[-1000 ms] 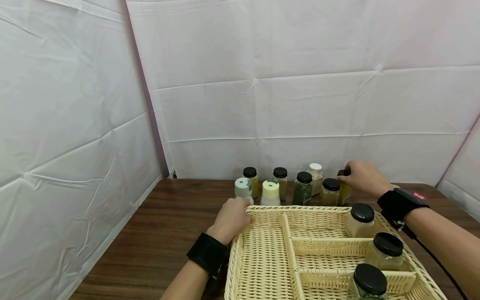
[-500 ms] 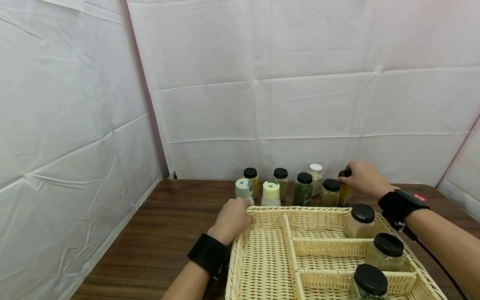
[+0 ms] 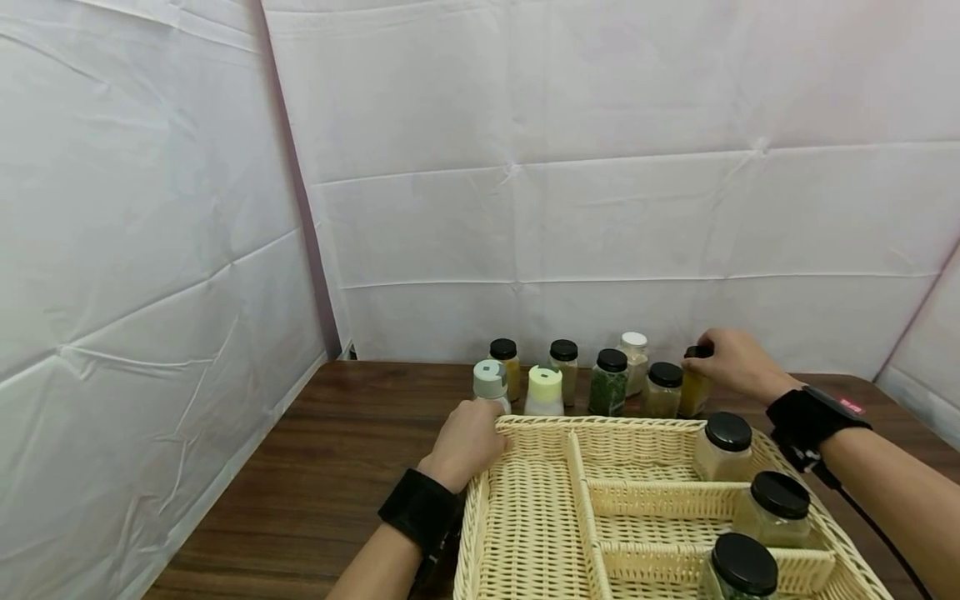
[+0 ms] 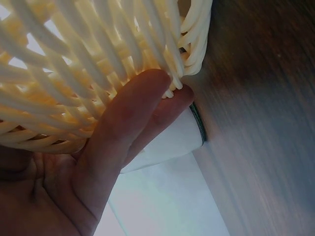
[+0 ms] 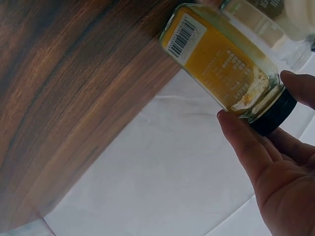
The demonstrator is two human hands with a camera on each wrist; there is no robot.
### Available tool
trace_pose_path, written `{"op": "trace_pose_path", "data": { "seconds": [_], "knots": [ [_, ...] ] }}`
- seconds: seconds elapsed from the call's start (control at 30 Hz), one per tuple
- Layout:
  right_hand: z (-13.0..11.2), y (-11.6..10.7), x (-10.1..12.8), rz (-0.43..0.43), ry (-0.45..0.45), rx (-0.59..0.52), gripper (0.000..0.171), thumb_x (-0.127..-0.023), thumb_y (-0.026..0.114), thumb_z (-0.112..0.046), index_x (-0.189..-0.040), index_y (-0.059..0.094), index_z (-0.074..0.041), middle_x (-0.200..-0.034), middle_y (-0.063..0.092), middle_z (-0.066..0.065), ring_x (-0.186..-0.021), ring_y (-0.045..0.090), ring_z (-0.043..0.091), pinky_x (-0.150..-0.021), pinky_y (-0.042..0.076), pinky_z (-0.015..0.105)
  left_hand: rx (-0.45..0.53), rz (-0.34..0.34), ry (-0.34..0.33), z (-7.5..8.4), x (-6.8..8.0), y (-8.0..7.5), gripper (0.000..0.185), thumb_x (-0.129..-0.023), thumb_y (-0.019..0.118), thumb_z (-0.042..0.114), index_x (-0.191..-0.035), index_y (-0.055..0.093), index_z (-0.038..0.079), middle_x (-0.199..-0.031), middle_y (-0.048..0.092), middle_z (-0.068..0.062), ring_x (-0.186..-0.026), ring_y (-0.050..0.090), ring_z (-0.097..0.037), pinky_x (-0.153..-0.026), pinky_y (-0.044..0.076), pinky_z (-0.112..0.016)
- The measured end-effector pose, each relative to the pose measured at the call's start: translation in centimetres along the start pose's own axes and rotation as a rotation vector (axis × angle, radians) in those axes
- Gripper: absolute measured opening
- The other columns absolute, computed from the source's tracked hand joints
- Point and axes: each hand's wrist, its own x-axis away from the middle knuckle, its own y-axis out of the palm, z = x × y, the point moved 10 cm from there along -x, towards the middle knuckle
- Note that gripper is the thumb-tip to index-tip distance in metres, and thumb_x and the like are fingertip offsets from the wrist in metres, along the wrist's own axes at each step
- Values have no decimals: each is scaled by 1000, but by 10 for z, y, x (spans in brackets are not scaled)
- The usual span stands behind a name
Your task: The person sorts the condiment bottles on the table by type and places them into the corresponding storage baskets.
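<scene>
Two hands at work over a dark wooden worktop [image 3: 337, 450], and we go left to right. The left hand [image 3: 465, 442] sits on the near-left corner of the wicker basket [image 3: 525, 533]; in the left wrist view its fingers [image 4: 128, 118] lie straight against the woven wall, pressing there and gripping nothing. Just beyond that hand stands a white bottle with a grey-green cap [image 3: 490, 385], and beside it a white bottle with a pale yellow cap [image 3: 543, 390].

Behind and onward runs the row of jars along the back: a black-lidded jar of yellowish powder [image 3: 504, 358], another black-lidded jar [image 3: 563, 360], a jar of dark green herbs [image 3: 609, 382], a white-lidded jar [image 3: 634, 358] set further back, then a low black-lidded jar [image 3: 663, 388].

At the right end is the yellow spice jar [image 3: 693, 390], standing on the worktop just beside that low jar. The right hand [image 3: 738, 362] has it by the top, fingers [image 5: 246, 147] and thumb curled round its black lid; the right wrist view shows a barcode label and yellow powder inside.

Inside the basket, down the right-hand compartments, stand three black-lidded jars: far [image 3: 723, 446], middle [image 3: 776, 507], near [image 3: 738, 571].
</scene>
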Motion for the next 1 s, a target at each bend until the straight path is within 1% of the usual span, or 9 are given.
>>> {"op": "trace_pose_path", "data": {
  "seconds": [0.07,0.17,0.3,0.43,0.53,0.73,0.83,1.0],
  "knots": [
    [2,-3,2,19,-4,3,32,-104,69,-17,-111,67,14,-91,69,16,-80,66,31,-72,53,49,-2,3,2,2,-1,0,13,-90,82,3,-101,75,1,-91,73,-12,-79,68,-23,-71,56,-39],
    [1,-9,6,40,-11,-2,35,-104,69,-17,-115,66,16,-96,69,20,-85,67,36,-76,54,53,-7,9,3,3,-2,-1,10,-89,82,3,-95,74,2,-88,73,-10,-78,67,-21,-71,56,-38],
    [-4,-12,9,47,-17,-4,36,-105,69,-17,-117,65,16,-99,68,22,-87,67,37,-77,54,54,-11,12,0,2,-3,-1,11,-88,83,3,-92,73,4,-87,72,-9,-77,66,-20,-71,56,-38],
    [-8,-19,14,56,-22,-12,35,-106,67,-17,-119,64,15,-103,68,24,-91,67,38,-79,53,54,-16,16,-1,3,-4,0,10,-88,82,2,-92,73,4,-85,72,-9,-76,66,-20,-70,55,-37],
    [-9,-27,18,75,-29,-18,35,-106,66,-16,-121,63,16,-107,67,27,-95,66,41,-80,52,56,-17,19,-5,5,-5,0,10,-89,82,3,-95,74,3,-87,73,-9,-78,67,-21,-71,56,-38],
    [-10,-40,26,115,-24,-21,45,-107,66,-20,-128,59,18,-115,65,34,-101,65,48,-83,52,59,-21,10,-17,5,-6,1,13,-89,82,3,-101,75,2,-94,75,-12,-85,71,-25,-74,58,-40],
    [-13,-48,33,151,-34,-11,46,-107,66,-22,-130,60,17,-116,65,34,-102,65,48,-84,51,60,-22,7,-19,4,-6,0,12,-90,82,3,-99,75,2,-93,74,-12,-83,70,-24,-73,57,-39],
    [-19,-55,47,179,-37,-21,50,-109,63,-30,-136,57,12,-120,64,31,-106,62,47,-86,49,58,-8,-1,-22,4,-6,1,10,-89,82,3,-97,74,3,-90,74,-10,-80,68,-22,-72,56,-38]
  ]
}}
